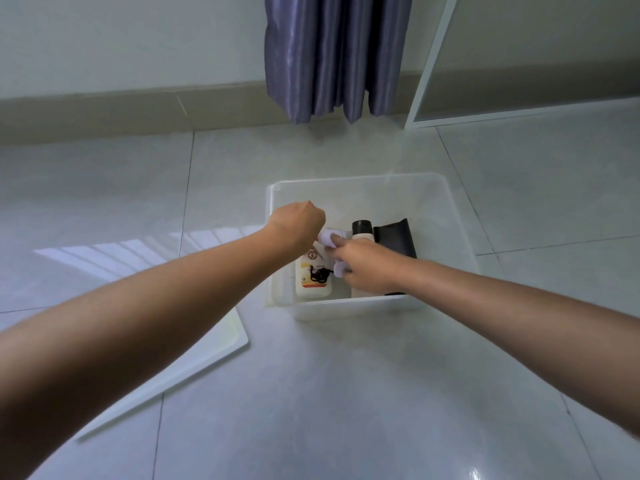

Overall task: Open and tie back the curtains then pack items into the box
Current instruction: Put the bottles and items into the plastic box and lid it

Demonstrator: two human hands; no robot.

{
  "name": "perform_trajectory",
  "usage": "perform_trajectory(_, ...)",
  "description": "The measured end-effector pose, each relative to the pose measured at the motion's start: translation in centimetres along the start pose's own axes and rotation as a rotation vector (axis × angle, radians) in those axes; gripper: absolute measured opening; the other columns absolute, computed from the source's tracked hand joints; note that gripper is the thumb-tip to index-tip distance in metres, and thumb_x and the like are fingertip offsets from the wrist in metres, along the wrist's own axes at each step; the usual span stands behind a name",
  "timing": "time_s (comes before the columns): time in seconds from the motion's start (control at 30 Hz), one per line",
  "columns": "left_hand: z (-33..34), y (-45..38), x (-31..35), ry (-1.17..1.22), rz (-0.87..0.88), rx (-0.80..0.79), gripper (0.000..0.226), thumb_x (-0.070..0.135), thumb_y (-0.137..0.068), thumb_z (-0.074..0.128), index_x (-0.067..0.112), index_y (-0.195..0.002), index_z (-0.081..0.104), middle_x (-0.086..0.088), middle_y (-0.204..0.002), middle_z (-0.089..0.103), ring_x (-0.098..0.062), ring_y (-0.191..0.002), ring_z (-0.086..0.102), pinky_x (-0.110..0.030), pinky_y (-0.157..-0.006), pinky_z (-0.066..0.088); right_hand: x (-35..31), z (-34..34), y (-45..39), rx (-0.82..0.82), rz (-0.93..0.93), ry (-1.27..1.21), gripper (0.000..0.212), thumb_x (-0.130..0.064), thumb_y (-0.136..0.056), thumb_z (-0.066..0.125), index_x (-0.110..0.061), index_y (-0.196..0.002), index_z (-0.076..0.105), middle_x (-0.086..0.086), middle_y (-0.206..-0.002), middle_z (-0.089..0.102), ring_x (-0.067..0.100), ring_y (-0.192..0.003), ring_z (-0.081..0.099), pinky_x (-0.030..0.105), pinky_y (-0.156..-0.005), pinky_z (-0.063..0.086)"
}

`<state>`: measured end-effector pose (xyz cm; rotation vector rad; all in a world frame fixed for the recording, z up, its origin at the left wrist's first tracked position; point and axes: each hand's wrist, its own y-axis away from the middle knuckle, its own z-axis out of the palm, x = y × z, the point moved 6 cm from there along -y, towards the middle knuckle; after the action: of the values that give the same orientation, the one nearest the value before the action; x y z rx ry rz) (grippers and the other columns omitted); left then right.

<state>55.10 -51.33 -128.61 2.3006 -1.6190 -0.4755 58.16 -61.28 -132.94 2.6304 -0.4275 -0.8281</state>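
Both my hands are down inside the translucent plastic box [453, 216] on the tiled floor [346, 393], working on one pale lilac item [329, 237]. My right hand [363, 268] has its fingers curled round it, with one rounded end showing past my index finger and another bit showing near my thumb. My left hand [298, 223] is fisted at the item's far-left end; it seems to pinch that end, though the fingers are hidden behind the knuckles, so I cannot say for sure.

The item's long axis runs roughly from the left hand down toward the right hand, slanting across the box. It sits just above the white bottle with the yellow label [311, 282], which lies flat at the box's near-left. To its right stand a black-capped bottle [362, 230] and a black pouch [396, 237].

I judge the next move is to set it down into the gap between the two bottles. My right hand is nearer that gap. The lid [194, 358] lies on the floor to the left, and the purple curtain [332, 57] hangs gathered beyond.
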Motion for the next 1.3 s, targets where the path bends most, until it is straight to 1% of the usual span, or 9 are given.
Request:
perform_trajectory(0.1,0.6,0.3,0.7,0.009,0.026,-0.092,0.027,0.022,-0.086,0.066,0.006,-0.107,0.058,-0.010,-0.101,0.061,-0.021,-0.080,0.051,-0.027,-0.067,0.040,0.3,0.2,-0.6,0.010,-0.016,0.012,0.021,-0.004,-0.087,0.048,-0.019,-0.101,0.044,0.001,-0.093,0.051,0.022,-0.085,0.048,0.024,-0.058,0.035)
perform_trajectory(0.2,2.4,0.8,1.8,0.008,0.060,-0.219,0.057,0.045,-0.077,0.072,0.013,-0.119,0.053,-0.006,-0.110,0.059,-0.023,-0.098,0.058,-0.029,-0.070,0.041,1.0,0.3,-0.8,0.015,-0.059,0.094,0.022,-0.013,-0.087,0.053,-0.019,-0.106,0.063,-0.001,-0.116,0.050,0.020,-0.093,0.051,0.032,-0.073,0.048)
perform_trajectory(0.37,4.4,0.9,2.2,-0.086,0.083,-0.197,0.088,0.054,-0.071,0.073,0.017,-0.139,0.031,-0.011,-0.131,0.040,-0.027,-0.110,0.054,-0.034,-0.082,0.046,0.9,0.0,-0.5,0.030,-0.069,0.103,0.024,-0.014,-0.089,0.054,-0.020,-0.105,0.071,-0.004,-0.126,0.043,0.018,-0.088,0.053,0.027,-0.067,0.041)
perform_trajectory(0.57,4.7,0.4,2.2,-0.242,0.076,-0.081,0.086,0.058,-0.071,0.071,0.016,-0.136,0.034,-0.012,-0.126,0.046,-0.027,-0.110,0.053,-0.036,-0.089,0.040,1.0,-0.1,-0.7,0.033,-0.034,0.117,0.018,-0.016,-0.088,0.066,-0.016,-0.106,0.068,-0.008,-0.113,0.029,0.020,-0.096,0.052,0.024,-0.078,0.040)
perform_trajectory(0.77,4.7,0.6,2.3,-0.251,0.071,-0.058,0.080,0.055,-0.074,0.070,0.015,-0.134,0.037,-0.012,-0.127,0.046,-0.027,-0.110,0.053,-0.035,-0.088,0.039,2.0,0.1,-1.2,-0.014,0.008,0.011,0.019,-0.028,-0.085,0.070,-0.032,-0.086,0.052,-0.010,-0.075,0.044,0.018,-0.080,0.049,0.030,-0.069,0.041)
perform_trajectory(0.87,5.0,0.7,2.2,-0.231,0.078,-0.076,0.079,0.055,-0.076,0.068,0.015,-0.135,0.036,-0.013,-0.128,0.047,-0.029,-0.108,0.056,-0.036,-0.088,0.039,1.9,-0.5,-0.2,-0.008,-0.003,0.029,0.018,-0.032,-0.086,0.067,-0.038,-0.091,0.051,-0.008,-0.083,0.054,0.017,-0.083,0.052,0.032,-0.072,0.043)
perform_trajectory(0.97,4.2,0.9,1.9,-0.184,0.067,-0.044,0.059,0.044,-0.086,0.059,0.016,-0.134,0.041,-0.009,-0.129,0.050,-0.028,-0.109,0.057,-0.035,-0.088,0.040,1.6,-4.8,2.6,0.231,-0.022,-0.036,0.026,-0.027,-0.089,0.063,-0.031,-0.115,0.065,-0.007,-0.096,0.069,0.011,-0.078,0.058,0.027,-0.076,0.045)
perform_trajectory(1.13,0.0,1.6,4.5,-0.092,0.168,0.270,0.024,0.017,-0.091,0.043,0.014,-0.113,0.053,-0.009,-0.108,0.060,-0.030,-0.094,0.060,-0.037,-0.076,0.045,8.3,-11.4,13.5,0.841,0.159,-0.241,0.016,-0.021,-0.089,0.061,-0.024,-0.101,0.071,-0.009,-0.076,0.067,0.011,-0.063,0.063,0.021,-0.068,0.049)
perform_trajectory(1.3,-4.1,3.2,10.4,0.221,0.427,0.620,0.044,0.031,-0.093,0.035,0.004,-0.117,0.058,-0.018,-0.115,0.062,-0.040,-0.091,0.062,-0.044,-0.072,0.053,19.0,-6.6,25.2,0.976,0.588,-0.180,0.019,-0.019,-0.091,0.057,-0.023,-0.107,0.067,-0.003,-0.091,0.067,0.013,-0.078,0.063,0.030,-0.074,0.054)
